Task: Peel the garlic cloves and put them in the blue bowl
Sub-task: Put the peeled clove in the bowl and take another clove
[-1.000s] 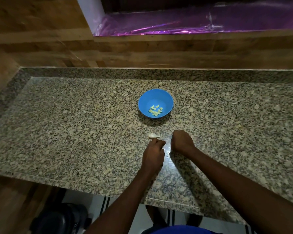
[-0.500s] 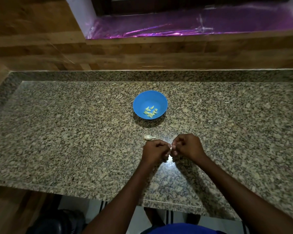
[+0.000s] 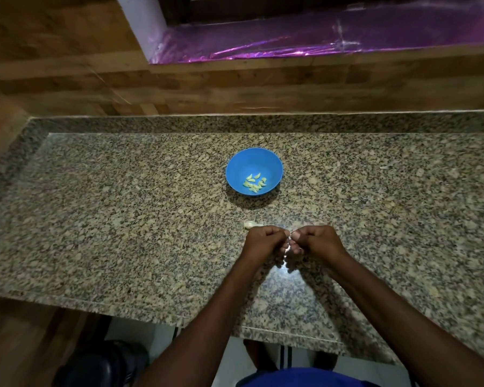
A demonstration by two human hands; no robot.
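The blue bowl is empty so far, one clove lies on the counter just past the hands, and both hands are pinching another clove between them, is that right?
Not quite: the bowl is not empty. The head view shows a small heap of peeled cloves in its bottom. The rest holds: one clove lies on the counter just past the hands, and the left hand and right hand pinch a small pale piece between them.

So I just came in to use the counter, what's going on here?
A person is peeling garlic over the granite counter. The left hand and right hand are drawn together with fingertips pinching something small and pale between them, most likely a clove, though it is mostly hidden. One unpeeled clove lies on the counter just beyond the left hand. The blue bowl farther back already holds a small pile of peeled cloves.
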